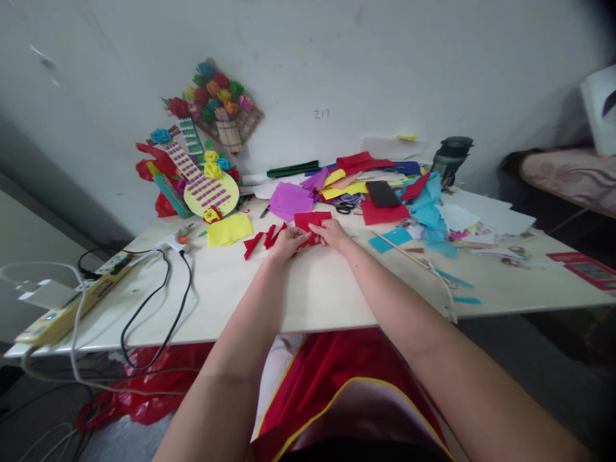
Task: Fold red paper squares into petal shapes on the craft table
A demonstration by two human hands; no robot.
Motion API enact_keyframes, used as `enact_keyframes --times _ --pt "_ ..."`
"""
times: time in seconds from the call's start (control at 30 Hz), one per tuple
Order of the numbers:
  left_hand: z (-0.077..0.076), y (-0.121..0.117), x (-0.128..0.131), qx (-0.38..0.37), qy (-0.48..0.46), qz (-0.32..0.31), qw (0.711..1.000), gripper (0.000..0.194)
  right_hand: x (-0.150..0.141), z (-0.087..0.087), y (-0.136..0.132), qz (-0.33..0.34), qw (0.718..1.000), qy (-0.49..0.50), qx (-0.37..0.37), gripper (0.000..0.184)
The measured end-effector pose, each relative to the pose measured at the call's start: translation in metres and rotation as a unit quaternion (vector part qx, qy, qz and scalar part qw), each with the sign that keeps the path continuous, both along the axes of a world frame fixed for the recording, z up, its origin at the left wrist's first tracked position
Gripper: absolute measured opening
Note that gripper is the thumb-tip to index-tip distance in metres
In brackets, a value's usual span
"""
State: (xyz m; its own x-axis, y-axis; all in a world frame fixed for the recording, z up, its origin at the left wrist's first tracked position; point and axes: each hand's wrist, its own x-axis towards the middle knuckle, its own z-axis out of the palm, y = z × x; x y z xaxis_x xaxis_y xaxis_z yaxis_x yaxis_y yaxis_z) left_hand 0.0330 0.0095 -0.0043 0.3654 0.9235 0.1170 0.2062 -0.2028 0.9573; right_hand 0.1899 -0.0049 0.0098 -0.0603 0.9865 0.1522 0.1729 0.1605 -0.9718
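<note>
Both my hands are together over the middle of the white table, on a piece of red crepe paper [312, 218]. My left hand [289, 242] pinches its lower left side, and my right hand [332, 232] grips it from the right with thumb and fingers closed. Several small cut red scraps [253, 245] lie just left of my left hand. Behind my hands is a purple paper sheet [290, 202], with black scissors [344, 208] to its right. A yellow paper piece [230, 230] lies further left.
Paper-flower guitars [212, 192] and a flower basket [228, 133] stand at the back left. A glue gun [168, 242], cables and a power strip [81, 301] occupy the left. Coloured papers, a phone [382, 194], a dark bottle [450, 160] and a wooden stick [409, 255] are right.
</note>
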Motion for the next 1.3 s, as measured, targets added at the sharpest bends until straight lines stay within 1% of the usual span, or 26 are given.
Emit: enact_keyframes --times 0.1,0.17,0.23,0.3,0.4,0.57,0.73,0.9,1.03,1.13,1.23,1.3 --pt "0.0 0.001 -0.001 -0.009 -0.007 -0.004 1.0 0.036 -0.001 -0.006 0.005 -0.036 0.994 -0.082 0.062 0.036" --pt "0.0 0.001 -0.002 -0.013 -0.01 -0.006 1.0 0.036 -0.001 -0.01 0.008 -0.06 0.981 -0.143 0.117 0.036" --pt "-0.001 0.002 -0.002 -0.02 -0.012 -0.009 1.0 0.036 -0.001 -0.012 0.01 -0.08 0.966 -0.19 0.158 0.038" --pt "-0.002 0.003 -0.002 -0.029 -0.019 -0.008 0.999 0.034 0.0 -0.012 0.012 -0.093 0.955 -0.219 0.175 0.038" --pt "-0.002 0.004 -0.002 -0.042 -0.024 -0.015 0.999 0.032 0.002 -0.011 0.013 -0.111 0.953 -0.23 0.165 0.038" --pt "0.001 0.002 -0.004 -0.046 -0.013 -0.043 0.998 0.031 0.005 -0.013 0.016 -0.147 0.959 -0.201 0.137 0.036" --pt "0.003 -0.001 -0.004 -0.038 -0.011 -0.051 0.998 0.034 0.007 -0.018 0.022 -0.174 0.963 -0.163 0.125 0.041" --pt "0.003 -0.002 -0.003 -0.039 -0.023 -0.037 0.998 0.039 0.008 -0.019 0.023 -0.182 0.972 -0.107 0.106 0.041" --pt "0.005 -0.004 -0.001 -0.037 -0.031 -0.018 0.999 0.043 0.011 -0.015 0.022 -0.194 0.978 -0.043 0.07 0.039" --pt "0.005 -0.005 -0.002 -0.029 -0.062 -0.008 0.998 0.046 0.014 -0.011 0.02 -0.206 0.978 0.017 0.039 0.035" --pt "0.004 -0.003 -0.001 -0.025 -0.111 0.021 0.993 0.046 0.013 -0.006 0.017 -0.179 0.982 0.066 0.002 0.031" --pt "0.002 -0.001 -0.001 -0.026 -0.135 0.038 0.99 0.044 0.01 -0.005 0.014 -0.127 0.989 0.077 -0.017 0.03"
